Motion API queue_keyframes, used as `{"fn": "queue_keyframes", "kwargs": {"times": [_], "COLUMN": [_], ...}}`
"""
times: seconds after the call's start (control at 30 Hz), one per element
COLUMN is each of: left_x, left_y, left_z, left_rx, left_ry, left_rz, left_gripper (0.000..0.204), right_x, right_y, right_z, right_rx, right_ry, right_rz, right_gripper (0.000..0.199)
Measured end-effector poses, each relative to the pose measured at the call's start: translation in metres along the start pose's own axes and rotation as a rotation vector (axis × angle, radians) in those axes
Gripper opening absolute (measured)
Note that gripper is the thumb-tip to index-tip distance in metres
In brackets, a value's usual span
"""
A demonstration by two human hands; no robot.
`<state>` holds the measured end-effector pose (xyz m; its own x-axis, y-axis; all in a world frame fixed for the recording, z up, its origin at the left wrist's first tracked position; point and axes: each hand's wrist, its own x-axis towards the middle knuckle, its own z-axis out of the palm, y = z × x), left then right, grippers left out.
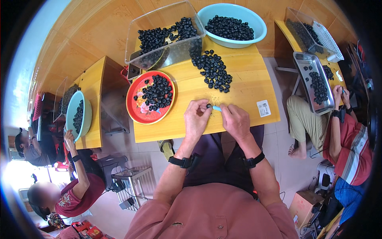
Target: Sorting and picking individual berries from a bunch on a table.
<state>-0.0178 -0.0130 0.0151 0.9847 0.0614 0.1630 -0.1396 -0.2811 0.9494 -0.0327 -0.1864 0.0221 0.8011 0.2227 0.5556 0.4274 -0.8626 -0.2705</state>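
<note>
Black bead pinched in left hand, over near part of desk; blue tool gripped in right hand. Bead judged light, stiff, slippery; best held by outer edge.

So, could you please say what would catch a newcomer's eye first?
The red plate of dark round pieces, on the left of the yellow table, probably comes first. Next is the pale blue basin at the far edge. Nearer, the left hand pinches one piece while the right hand holds a blue tool.
</note>
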Motion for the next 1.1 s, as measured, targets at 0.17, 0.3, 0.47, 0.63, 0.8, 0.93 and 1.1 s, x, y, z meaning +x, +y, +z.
{"fn": "queue_keyframes", "kwargs": {"times": [0.17, 0.3, 0.47, 0.63, 0.8, 0.93, 1.1], "left_x": [0.000, -0.001, -0.001, -0.001, 0.001, -0.001, 0.006], "left_y": [0.002, 0.001, -0.009, -0.018, -0.010, -0.009, 0.002], "left_z": [0.000, -0.001, 0.001, 0.004, -0.004, -0.001, -0.036], "left_rx": [0.019, 0.035, -0.073, -0.332, -0.202, -0.149, 0.053], "left_ry": [-0.003, -0.007, -0.014, -0.023, 0.003, 0.055, 0.155], "left_rz": [-0.001, 0.012, -0.050, -0.100, -0.031, 0.026, 0.166], "left_gripper": [0.030, 0.029, 0.030, 0.034, 0.022, 0.014, 0.019], "right_x": [-0.001, -0.001, 0.000, 0.002, 0.002, 0.001, -0.001], "right_y": [0.000, 0.000, 0.001, 0.001, 0.001, 0.000, -0.001], "right_z": [0.001, 0.002, 0.003, 0.005, 0.010, 0.005, 0.003], "right_rx": [0.005, 0.017, 0.041, -0.054, -0.033, -0.052, -0.083], "right_ry": [-0.008, -0.002, -0.001, -0.020, -0.001, 0.014, 0.009], "right_rz": [-0.013, -0.012, -0.003, 0.085, 0.061, 0.069, 0.075], "right_gripper": [0.014, 0.013, 0.013, 0.018, 0.018, 0.017, 0.013]}}
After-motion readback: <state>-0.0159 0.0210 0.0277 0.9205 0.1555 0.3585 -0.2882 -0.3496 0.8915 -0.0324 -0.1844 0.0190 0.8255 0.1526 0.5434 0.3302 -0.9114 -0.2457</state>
